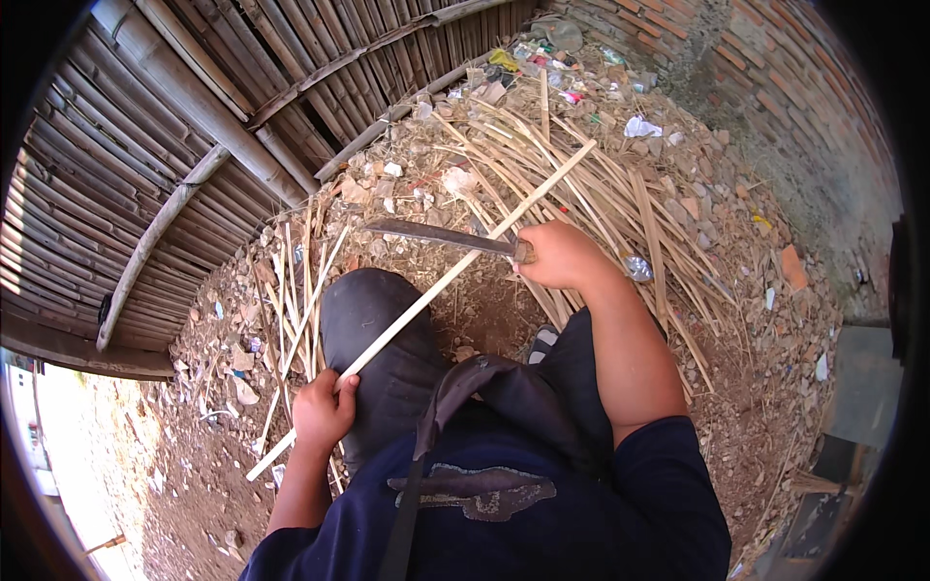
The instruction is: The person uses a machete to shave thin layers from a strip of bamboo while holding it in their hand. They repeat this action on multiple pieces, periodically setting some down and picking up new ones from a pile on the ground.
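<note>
A long pale bamboo strip (415, 308) slants from the lower left up to the far right, crossing above my bent left knee. My left hand (324, 411) is closed around its lower part, leaving a short end sticking out below. In my right hand (565, 254) is the wooden handle of a machete (441, 235). Its dark, worn blade points left and crosses the strip near the handle; whether the edge touches the strip, I cannot tell. My right fingers are wrapped round the handle and partly hidden.
A large heap of split bamboo strips (620, 218) lies ahead and to the right. Several more strips (300, 290) lie by my left knee. Rubble and litter cover the dirt ground. A bamboo wall (107, 203) stands at left, a brick wall (775, 77) at far right.
</note>
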`<state>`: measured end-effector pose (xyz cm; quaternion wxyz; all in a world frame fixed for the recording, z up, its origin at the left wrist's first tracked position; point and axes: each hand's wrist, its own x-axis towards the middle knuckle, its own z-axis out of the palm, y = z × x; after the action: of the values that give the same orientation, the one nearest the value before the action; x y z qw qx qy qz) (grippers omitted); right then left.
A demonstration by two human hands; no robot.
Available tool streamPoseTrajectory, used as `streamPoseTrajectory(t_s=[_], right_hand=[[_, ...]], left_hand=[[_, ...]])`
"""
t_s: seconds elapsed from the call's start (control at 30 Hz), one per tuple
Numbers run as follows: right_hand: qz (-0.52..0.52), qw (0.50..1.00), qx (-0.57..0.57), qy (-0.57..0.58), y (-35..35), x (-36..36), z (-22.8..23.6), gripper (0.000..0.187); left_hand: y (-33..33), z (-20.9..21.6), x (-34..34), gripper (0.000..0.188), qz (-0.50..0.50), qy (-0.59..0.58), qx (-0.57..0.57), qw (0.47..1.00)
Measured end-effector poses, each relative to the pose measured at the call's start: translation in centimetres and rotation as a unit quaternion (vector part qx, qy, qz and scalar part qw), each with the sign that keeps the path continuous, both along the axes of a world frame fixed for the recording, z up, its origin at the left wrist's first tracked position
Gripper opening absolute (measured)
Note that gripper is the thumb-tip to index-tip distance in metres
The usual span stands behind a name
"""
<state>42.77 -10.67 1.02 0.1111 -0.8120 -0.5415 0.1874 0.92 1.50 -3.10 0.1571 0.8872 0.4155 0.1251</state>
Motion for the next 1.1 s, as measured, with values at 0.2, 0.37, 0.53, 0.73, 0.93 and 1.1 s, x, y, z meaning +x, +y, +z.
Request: streamPoseTrajectory(t_s=[0.2,0.37,0.53,0.73,0.93,1.1], right_hand=[[-0.002,1.0,0.015,0.009,-0.04,0.03,-0.17,0.036],[0.009,1.0,0.01,0.013,0.04,0.23,-0.46,0.035],[0.004,1.0,0.001,0.019,0.06,0.07,-0.15,0.032],[0.005,1.0,-0.004,0.021,0.07,0.22,-0.34,0.03],[0.01,1.0,0.004,0.025,0.08,0.15,-0.33,0.03],[0.01,1.0,0.011,0.022,-0.06,0.21,-0.48,0.03]], left_hand=[[0.04,0.0,0.04,0.042,-0.002,-0.005,-0.002,1.0],[0.03,0.0,0.04,0.043,-0.003,-0.005,-0.006,1.0],[0.05,-0.13,0.01,0.043,0.0,0.001,-0.002,1.0],[0.03,-0.19,0.09,0.043,0.002,0.003,0.002,1.0],[-0.12,0.02,0.12,0.044,0.011,0.009,0.0,1.0],[-0.13,-0.02,0.21,0.044,0.012,0.011,-0.001,1.0]])
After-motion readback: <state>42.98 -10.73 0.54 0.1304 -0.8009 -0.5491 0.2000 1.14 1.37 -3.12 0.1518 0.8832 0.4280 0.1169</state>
